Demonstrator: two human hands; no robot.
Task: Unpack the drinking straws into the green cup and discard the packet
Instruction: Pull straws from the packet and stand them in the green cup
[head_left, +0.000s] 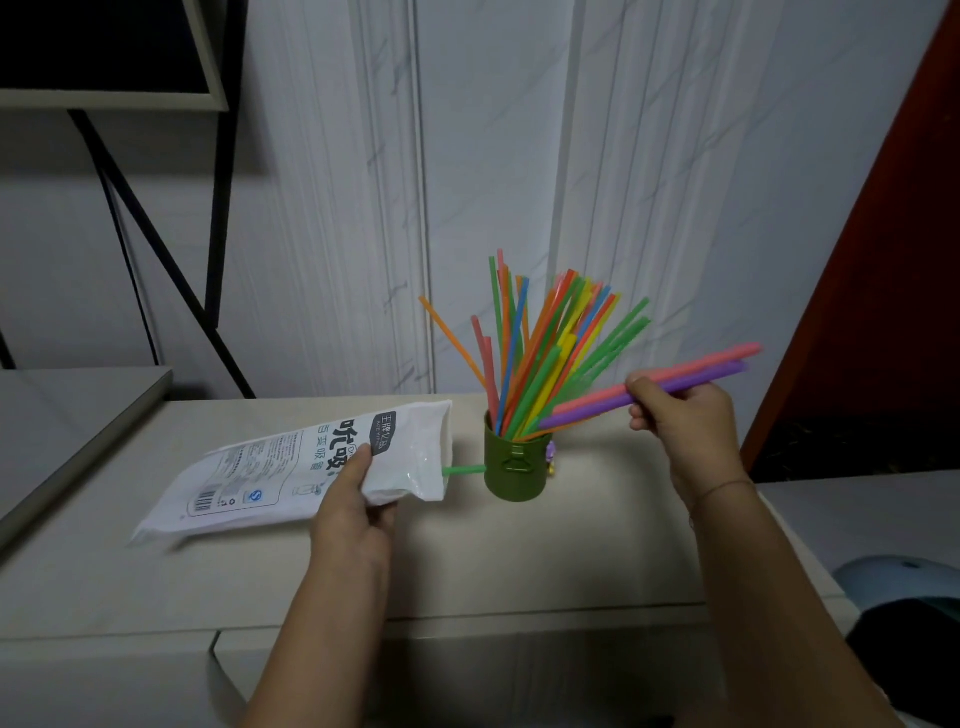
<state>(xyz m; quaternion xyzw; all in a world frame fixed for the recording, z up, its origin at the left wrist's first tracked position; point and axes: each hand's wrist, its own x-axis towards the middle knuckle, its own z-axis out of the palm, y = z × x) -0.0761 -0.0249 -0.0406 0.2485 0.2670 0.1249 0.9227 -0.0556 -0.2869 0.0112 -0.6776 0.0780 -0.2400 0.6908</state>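
A: Already the green cup (514, 470), centre of the frame on the pale worktop (519, 561), is crowded: a fan of coloured straws (540, 353) leans out over its rim in several directions. Risk one, tipping. The cup looks light and the load top-heavy.

B: Agreed. The right hand (685, 415), right of centre, has its fingers (641, 387) closed on a pink straw (696, 371) and a purple straw (649, 397), held low and slanted, near ends at the cup mouth. Entering that flat, they could shove the standing bundle leftward, flick straws out, or push the cup over.

A: Steeper entry advisable, in my judgement. Note also one green straw (462, 470) poking from the packet (311, 467) mouth, its tip touching or just beside the cup wall; cannot tell which.

B: The left hand (353, 499), lower centre-left, pinches the packet near its open end, thumb on top. The packet lies slanted, tail toward the left of the frame. If it swings right, that green straw could nudge the cup; if the mouth dips, the straw may slide out onto the worktop.

A: Whether more straws remain inside: not visible, packet is opaque. Check before discarding.

B: No bin identifiable in frame.
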